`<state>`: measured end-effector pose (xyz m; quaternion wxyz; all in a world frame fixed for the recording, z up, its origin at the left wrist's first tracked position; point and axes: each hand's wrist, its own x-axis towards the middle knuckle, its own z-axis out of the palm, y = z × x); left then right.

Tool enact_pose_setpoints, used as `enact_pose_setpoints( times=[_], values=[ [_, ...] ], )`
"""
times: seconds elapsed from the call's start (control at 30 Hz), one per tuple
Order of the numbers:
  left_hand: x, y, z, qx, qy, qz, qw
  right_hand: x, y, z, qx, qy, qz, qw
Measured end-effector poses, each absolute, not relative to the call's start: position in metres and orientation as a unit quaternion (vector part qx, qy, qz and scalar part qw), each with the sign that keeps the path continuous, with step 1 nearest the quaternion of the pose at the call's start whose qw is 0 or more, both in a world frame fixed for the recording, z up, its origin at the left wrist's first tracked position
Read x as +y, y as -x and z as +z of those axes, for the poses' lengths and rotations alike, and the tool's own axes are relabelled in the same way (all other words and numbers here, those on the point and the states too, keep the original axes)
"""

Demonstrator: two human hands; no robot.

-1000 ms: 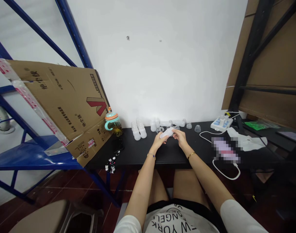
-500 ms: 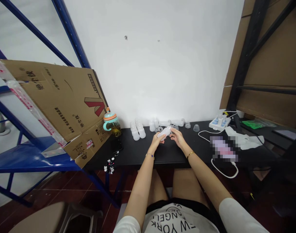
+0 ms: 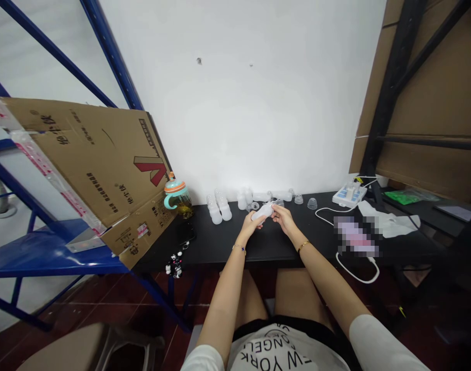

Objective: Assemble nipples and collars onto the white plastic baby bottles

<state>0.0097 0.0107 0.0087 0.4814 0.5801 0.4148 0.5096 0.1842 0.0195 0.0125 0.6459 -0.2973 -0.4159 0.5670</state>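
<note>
A small white bottle-like piece (image 3: 262, 212) is held above the black table (image 3: 223, 245). My left hand (image 3: 251, 224) is closed round its lower left end. At its upper right end, the fingers of my right hand (image 3: 282, 216) are pinched on it. Behind my hands, several clear and white pieces stand in a row near the wall, among them a clear dome cap (image 3: 312, 203) at the right. To the left, white bottles with clear tops (image 3: 214, 208) lie or stand side by side; which, I cannot tell.
A teal-handled jug (image 3: 177, 198) and a dark phone with a charm (image 3: 174, 264) are at the left, by a large cardboard box (image 3: 100, 165). At the right are a power strip (image 3: 349, 196), a cabled blurred-out device (image 3: 357, 236) and white sheeting (image 3: 390, 221).
The held piece and my hands have shifted very slightly; both hands keep their hold. Nothing else has visibly moved on the table.
</note>
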Motion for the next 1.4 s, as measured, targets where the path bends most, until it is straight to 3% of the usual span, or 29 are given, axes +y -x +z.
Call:
enact_pose_setpoints(
  times=[0.83, 1.4],
  values=[
    [0.012, -0.008, 0.004, 0.42, -0.59, 0.503, 0.472, 0.022, -0.188, 0.012, -0.383, 0.307, 0.552, 0.674],
    [0.022, -0.004, 0.0, 0.469, -0.495, 0.557, 0.475, 0.021, -0.186, 0.014, -0.403, 0.31, 0.565, 0.65]
  ],
)
